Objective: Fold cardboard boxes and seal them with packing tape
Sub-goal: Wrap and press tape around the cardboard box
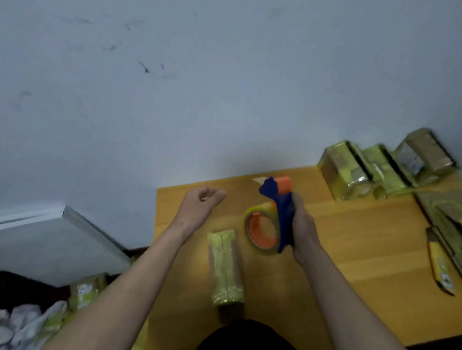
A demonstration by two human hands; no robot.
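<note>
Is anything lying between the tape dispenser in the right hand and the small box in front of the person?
Nothing visible. The tape dispenser, held in the right hand, sits just right of the box, with only bare table between them.

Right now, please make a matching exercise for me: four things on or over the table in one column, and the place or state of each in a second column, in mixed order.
Things:
1. tape dispenser
2. left hand
3. utility knife
4. small box

Places or states:
A. lies near the table's right edge
B. loosely closed, holding nothing
C. held in the right hand
D. lies on the table between the forearms

Pairs: 1-C, 2-B, 3-A, 4-D
</note>
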